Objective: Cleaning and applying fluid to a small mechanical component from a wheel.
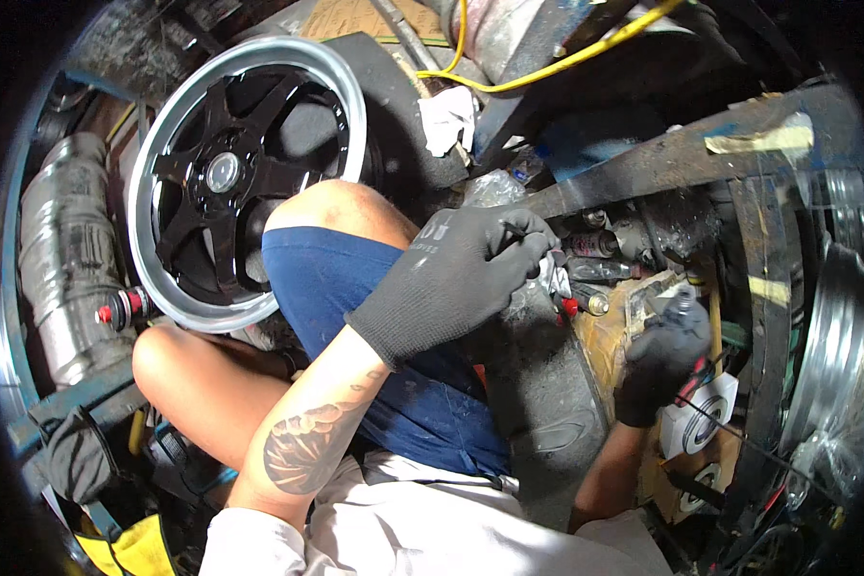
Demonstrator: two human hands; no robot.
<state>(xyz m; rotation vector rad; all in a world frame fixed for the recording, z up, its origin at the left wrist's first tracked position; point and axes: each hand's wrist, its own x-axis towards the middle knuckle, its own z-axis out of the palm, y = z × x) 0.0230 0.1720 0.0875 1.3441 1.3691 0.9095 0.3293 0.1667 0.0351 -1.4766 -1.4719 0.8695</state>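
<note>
My left hand [461,274], in a dark grey work glove, reaches across my knee with its fingers curled in a pinch. What it holds, if anything, is hidden by the fingers. Crumpled shiny wrapping [553,276] lies just beyond the fingertips. Lower on the right, my right hand [664,355], gloved in the same way, is closed beside a worn tan cardboard box [600,355]. A small greyish piece [684,298] shows at the top of its fingers, too blurred to name.
A black wheel rim with a silver lip [250,307] lies at the left, near a metal canister [67,250]. A blue-grey steel frame [643,154] crosses the right. A yellow cable [557,69] hangs above. A white box [698,415] stands below my right hand.
</note>
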